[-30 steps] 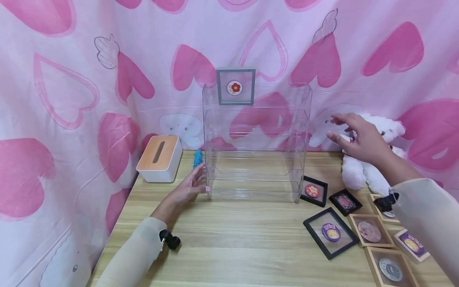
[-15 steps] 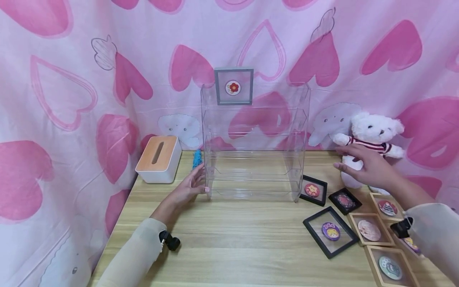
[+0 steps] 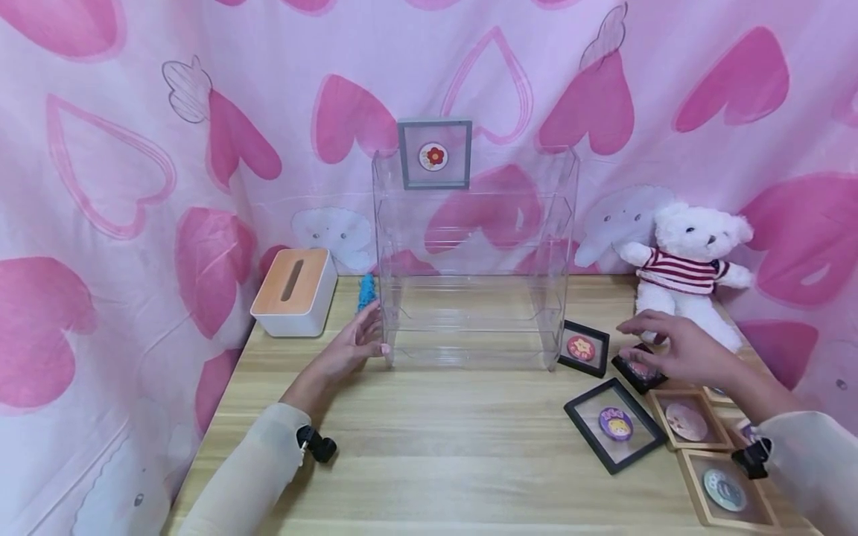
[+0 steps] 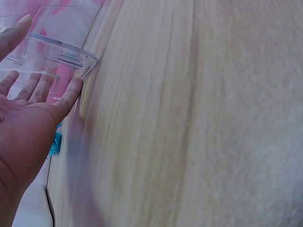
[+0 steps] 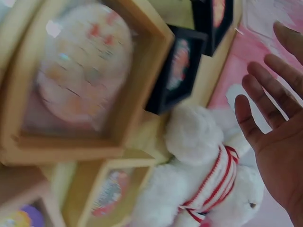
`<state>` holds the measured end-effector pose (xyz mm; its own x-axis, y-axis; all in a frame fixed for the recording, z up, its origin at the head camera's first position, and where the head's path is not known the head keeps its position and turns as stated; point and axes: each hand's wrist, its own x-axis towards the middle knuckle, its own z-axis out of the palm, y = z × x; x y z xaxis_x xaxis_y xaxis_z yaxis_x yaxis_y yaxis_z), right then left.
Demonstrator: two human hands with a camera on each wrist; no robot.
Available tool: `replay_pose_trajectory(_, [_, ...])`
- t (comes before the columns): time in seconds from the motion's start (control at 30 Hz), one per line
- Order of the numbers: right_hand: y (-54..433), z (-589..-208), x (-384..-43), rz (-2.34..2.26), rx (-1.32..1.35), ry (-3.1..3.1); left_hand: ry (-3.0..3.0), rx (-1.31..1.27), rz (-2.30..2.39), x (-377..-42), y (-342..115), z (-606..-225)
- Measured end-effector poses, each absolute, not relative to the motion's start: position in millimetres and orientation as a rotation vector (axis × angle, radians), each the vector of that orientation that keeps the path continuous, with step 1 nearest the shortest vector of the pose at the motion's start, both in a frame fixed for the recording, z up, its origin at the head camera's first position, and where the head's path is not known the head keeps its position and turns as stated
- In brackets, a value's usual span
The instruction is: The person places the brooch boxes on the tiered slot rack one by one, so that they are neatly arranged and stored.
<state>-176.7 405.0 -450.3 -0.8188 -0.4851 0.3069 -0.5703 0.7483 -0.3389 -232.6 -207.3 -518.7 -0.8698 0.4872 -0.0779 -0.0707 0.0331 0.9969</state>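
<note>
A clear acrylic tiered display rack [image 3: 469, 324] stands upright at the middle of the table. Against its lower left side rests my left hand [image 3: 350, 346], fingers extended; the left wrist view has the fingertips right at the rack's clear edge. A grey square frame [image 3: 436, 184] with a red flower badge sits on the rack's top tier. Nothing is in my right hand [image 3: 680, 353], which hangs over the small black frame [image 3: 637, 377] and partly hides it. In the right wrist view that hand's fingers are spread. Beside it lie a black frame with a red star badge [image 3: 580, 348] and a larger dark frame [image 3: 611, 463].
Several wooden frames [image 3: 727, 480] holding badges lie at the right front. A white teddy bear [image 3: 693, 272] in a striped shirt sits behind my right hand. At the back left are a tissue box [image 3: 291, 313] and a small blue object [image 3: 366, 289]. A pink heart-patterned curtain [image 3: 234, 45] hangs behind.
My right hand has come down from in front of the teddy bear to the small black frame. The left hand stays at the rack's side.
</note>
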Motion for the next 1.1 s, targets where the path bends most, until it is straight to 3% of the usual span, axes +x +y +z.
replay_pose_trajectory(0.3, [397,-482,-165,0.772,1.076,-2.724,1.908,0.450,1.902,-231,-206,-521])
replay_pose_trajectory(0.77, [393,-511,-159,0.572,1.038,-2.662,1.900,0.447,1.909,-233,-206,-522])
replay_pose_trajectory(1.1, [393,-507,-160,0.693,1.092,-2.618,1.904,0.422,1.909,-231,-206,-518])
